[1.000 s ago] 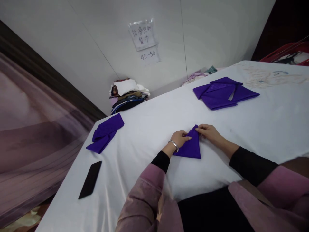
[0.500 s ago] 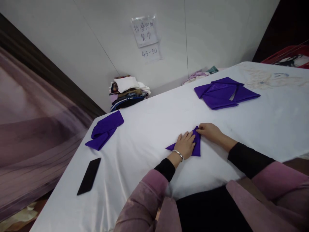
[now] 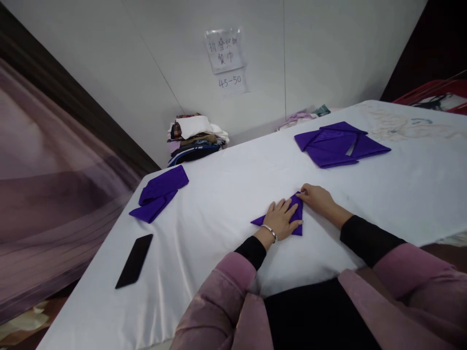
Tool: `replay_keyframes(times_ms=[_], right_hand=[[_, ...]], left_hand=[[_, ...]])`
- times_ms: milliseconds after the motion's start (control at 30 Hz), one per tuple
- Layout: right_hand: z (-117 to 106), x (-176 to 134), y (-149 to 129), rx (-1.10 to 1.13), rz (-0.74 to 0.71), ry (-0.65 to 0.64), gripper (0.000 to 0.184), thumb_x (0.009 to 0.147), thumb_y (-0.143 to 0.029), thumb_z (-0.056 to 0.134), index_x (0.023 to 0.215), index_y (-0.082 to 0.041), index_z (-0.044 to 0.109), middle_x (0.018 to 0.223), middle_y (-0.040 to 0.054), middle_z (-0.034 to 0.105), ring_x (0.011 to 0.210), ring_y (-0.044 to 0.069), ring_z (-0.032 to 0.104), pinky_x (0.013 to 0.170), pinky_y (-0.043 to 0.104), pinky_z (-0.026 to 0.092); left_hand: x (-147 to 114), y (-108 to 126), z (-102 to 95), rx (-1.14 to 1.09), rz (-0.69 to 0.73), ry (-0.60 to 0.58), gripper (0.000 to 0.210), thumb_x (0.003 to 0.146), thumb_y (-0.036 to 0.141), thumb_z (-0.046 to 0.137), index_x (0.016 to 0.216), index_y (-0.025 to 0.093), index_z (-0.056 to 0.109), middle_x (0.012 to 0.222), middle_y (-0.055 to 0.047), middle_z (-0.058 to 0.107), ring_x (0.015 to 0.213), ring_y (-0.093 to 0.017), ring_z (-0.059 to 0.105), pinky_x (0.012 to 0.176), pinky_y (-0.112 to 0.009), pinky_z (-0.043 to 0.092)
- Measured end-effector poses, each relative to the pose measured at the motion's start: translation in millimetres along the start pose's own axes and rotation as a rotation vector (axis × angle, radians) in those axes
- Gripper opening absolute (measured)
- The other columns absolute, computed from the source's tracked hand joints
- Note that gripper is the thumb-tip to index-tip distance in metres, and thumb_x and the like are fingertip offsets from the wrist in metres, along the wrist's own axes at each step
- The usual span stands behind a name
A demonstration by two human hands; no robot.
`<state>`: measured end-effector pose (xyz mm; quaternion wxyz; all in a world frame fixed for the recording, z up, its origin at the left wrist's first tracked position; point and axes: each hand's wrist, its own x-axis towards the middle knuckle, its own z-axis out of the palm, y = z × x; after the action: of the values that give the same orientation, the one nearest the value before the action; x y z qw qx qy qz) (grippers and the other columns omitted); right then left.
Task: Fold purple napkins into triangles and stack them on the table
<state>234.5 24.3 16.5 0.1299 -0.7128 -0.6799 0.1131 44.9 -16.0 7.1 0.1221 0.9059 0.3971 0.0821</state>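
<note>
A small purple napkin (image 3: pixel 298 214), folded to a triangular shape, lies on the white tablecloth before me. My left hand (image 3: pixel 281 220), with a silver bracelet at the wrist, rests flat on it, fingers spread and thumb out toward the lower right edge. It covers the napkin's middle; a pointed tip shows on the left. At the far upper corner, the fingertips of my right hand (image 3: pixel 314 198) are pinched together on the cloth.
More purple folded cloths (image 3: pixel 339 144) lie at the back right, and another purple cloth (image 3: pixel 160 192) at the left. A black flat slab (image 3: pixel 134 261) sits near the left edge. Behind the table are stacked clothes (image 3: pixel 197 138) and a wall with a paper sign (image 3: pixel 225 51).
My left thumb has spread out to the right over the napkin's lower part. My right hand stays at the upper corner, with only a slight shift. The view has tilted a little.
</note>
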Motion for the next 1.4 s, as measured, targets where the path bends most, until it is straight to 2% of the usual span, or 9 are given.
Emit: replay_keyframes(times_ms=[233,333,467,567,633,733,833,1100,1400], right_hand=[[-1,1,1,-0.022,0.002,0.001,0.033,0.082,-0.047,0.048,0.093,-0.019,0.062,0.087,0.0088,0.069,0.080,0.024,0.062,0.061,0.031,0.039],[-3,-3,-1,0.021,-0.058,0.079,0.030,0.084,-0.040,0.046,0.096,-0.019,0.062,0.094,0.0100,0.067,0.088,0.024,0.060,0.070,0.033,0.043],[0,-17,-17,0.231,-0.368,0.241,0.034,0.087,-0.036,0.042,0.112,-0.020,0.059,0.121,0.0110,0.058,0.115,0.025,0.050,0.094,0.040,0.040],[6,-27,-36,0.340,-0.630,0.093,0.043,0.089,-0.043,0.042,0.127,-0.025,0.051,0.137,0.0082,0.047,0.129,0.025,0.037,0.105,0.047,0.030],[10,-28,-45,0.320,-0.717,-0.053,0.051,0.089,-0.049,0.041,0.134,-0.026,0.045,0.144,0.0073,0.039,0.135,0.025,0.027,0.109,0.049,0.021],[14,-22,-47,0.260,-0.706,-0.195,0.061,0.090,-0.056,0.035,0.140,-0.023,0.037,0.150,0.0089,0.027,0.139,0.025,0.015,0.112,0.049,0.011],[19,-13,-38,0.216,-0.657,-0.252,0.064,0.091,-0.058,0.029,0.144,-0.022,0.030,0.152,0.0092,0.020,0.140,0.024,0.010,0.112,0.048,0.008],[28,-6,-22,0.132,-0.579,-0.174,0.065,0.091,-0.057,0.025,0.145,-0.020,0.028,0.151,0.0119,0.022,0.139,0.027,0.014,0.111,0.049,0.013],[29,-6,-20,0.067,-0.589,-0.194,0.071,0.090,-0.062,0.021,0.145,-0.017,0.026,0.151,0.0129,0.021,0.139,0.027,0.012,0.111,0.048,0.015]], left_hand=[[1,1,-0.6,-0.014,0.005,0.011,0.057,0.089,0.056,0.036,0.138,0.025,0.037,0.148,-0.008,0.032,0.137,-0.028,0.024,0.109,-0.052,0.017],[1,1,-0.4,-0.010,-0.004,0.010,0.056,0.088,0.055,0.038,0.137,0.027,0.038,0.148,-0.007,0.032,0.137,-0.027,0.024,0.110,-0.052,0.017],[2,2,-2.2,-0.012,0.001,0.011,0.056,0.088,0.055,0.039,0.136,0.026,0.039,0.146,-0.008,0.035,0.135,-0.028,0.025,0.109,-0.053,0.018],[2,4,-5.0,-0.012,0.021,0.031,0.056,0.087,0.049,0.043,0.138,0.026,0.037,0.145,-0.008,0.036,0.134,-0.029,0.025,0.109,-0.052,0.016],[2,6,-6.1,-0.001,0.029,0.073,0.059,0.086,0.044,0.046,0.140,0.024,0.034,0.147,-0.008,0.034,0.135,-0.030,0.022,0.110,-0.051,0.013],[2,6,-6.0,0.004,0.032,0.087,0.061,0.085,0.044,0.047,0.141,0.023,0.033,0.147,-0.008,0.033,0.136,-0.032,0.020,0.111,-0.051,0.010],[3,4,-4.8,-0.014,0.028,0.045,0.061,0.086,0.049,0.045,0.140,0.022,0.036,0.147,-0.008,0.034,0.136,-0.031,0.020,0.111,-0.051,0.010],[0,3,-3.9,-0.063,0.013,0.027,0.054,0.088,0.050,0.041,0.134,0.021,0.044,0.147,-0.010,0.033,0.138,-0.029,0.019,0.110,-0.054,0.012],[-10,5,-4.3,0.098,-0.067,-0.043,0.069,0.089,0.061,0.025,0.144,0.019,0.026,0.150,-0.008,0.028,0.140,-0.025,0.014,0.112,-0.052,0.013]])
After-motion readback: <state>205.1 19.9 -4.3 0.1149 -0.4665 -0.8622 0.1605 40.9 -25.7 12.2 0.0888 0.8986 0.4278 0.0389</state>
